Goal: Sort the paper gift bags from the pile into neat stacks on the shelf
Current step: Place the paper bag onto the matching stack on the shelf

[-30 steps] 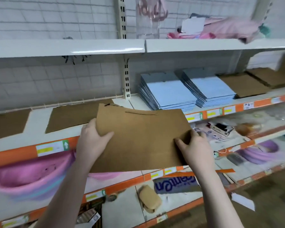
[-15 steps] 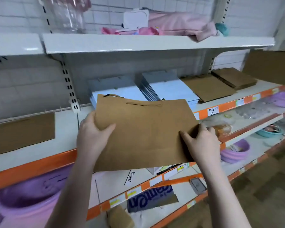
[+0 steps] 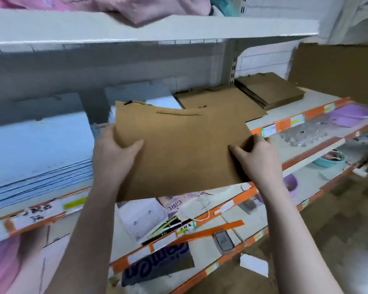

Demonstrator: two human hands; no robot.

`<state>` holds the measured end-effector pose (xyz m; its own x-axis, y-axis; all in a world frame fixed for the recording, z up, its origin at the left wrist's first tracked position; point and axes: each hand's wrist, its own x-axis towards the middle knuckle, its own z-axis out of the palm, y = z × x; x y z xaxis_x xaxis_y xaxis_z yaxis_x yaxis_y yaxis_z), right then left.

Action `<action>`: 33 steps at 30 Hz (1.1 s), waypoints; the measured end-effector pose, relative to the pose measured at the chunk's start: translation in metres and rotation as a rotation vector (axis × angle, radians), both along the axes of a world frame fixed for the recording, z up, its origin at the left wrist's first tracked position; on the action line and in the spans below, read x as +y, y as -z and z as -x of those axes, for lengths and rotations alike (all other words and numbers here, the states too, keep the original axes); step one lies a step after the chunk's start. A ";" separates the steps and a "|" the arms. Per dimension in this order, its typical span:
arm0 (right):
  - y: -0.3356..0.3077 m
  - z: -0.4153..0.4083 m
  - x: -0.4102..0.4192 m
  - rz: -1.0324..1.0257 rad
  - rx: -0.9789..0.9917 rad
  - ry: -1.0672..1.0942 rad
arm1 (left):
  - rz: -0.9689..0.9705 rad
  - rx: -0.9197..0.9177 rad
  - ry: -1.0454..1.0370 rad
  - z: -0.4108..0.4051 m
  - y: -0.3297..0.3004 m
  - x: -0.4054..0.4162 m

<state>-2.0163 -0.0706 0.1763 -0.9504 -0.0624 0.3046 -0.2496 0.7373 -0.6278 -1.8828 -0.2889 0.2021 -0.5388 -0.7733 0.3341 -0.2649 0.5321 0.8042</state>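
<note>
Flat brown paper gift bag (image 3: 183,151) held level in front of the shelf (image 3: 285,120), over its orange front edge, both hands on it. Left hand (image 3: 113,153) grips the bag's left edge: thumb lies on top, the other fingers are hidden underneath. Right hand (image 3: 256,153) pinches the right edge, thumb on top, fingers curled round the side; their tips cannot be seen. Twisted handle lies flat along the bag's far edge; a dark bit at the far left corner is too blurred to identify.

Beyond the bag, on the same shelf: a low flat stack of brown bags (image 3: 219,102), partly covered by the held bag, so whether the two touch cannot be told. To its right, a thicker stack of smaller brown bags (image 3: 270,90), apart from the held one. Left, a stack of light blue bags (image 3: 38,153), cut off by the frame edge, motion-blurred. A large brown sheet (image 3: 336,71) at upper right is cropped; what it is cannot be told.

Upper shelf (image 3: 157,26) carries pink fabric (image 3: 119,7), mostly out of frame. Lower shelves hold loose clutter: purple basins (image 3: 348,115), a clear packet, a dark printed bag whose lettering is only partly legible.
</note>
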 end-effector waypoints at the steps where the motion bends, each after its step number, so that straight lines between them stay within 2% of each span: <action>1: 0.001 0.020 0.016 0.002 0.006 -0.013 | -0.002 0.003 -0.020 0.017 0.004 0.017; 8: -0.005 0.150 0.129 -0.083 0.016 -0.092 | -0.061 -0.053 -0.082 0.135 0.014 0.143; 13: -0.010 0.227 0.178 -0.067 0.007 -0.118 | -0.034 -0.070 -0.111 0.211 0.007 0.190; 25: -0.001 0.391 0.201 -0.124 0.016 -0.097 | -0.060 -0.098 -0.095 0.387 0.012 0.204; 33: -0.015 0.478 0.201 -0.097 0.019 -0.129 | -0.021 -0.089 -0.118 0.468 -0.003 0.206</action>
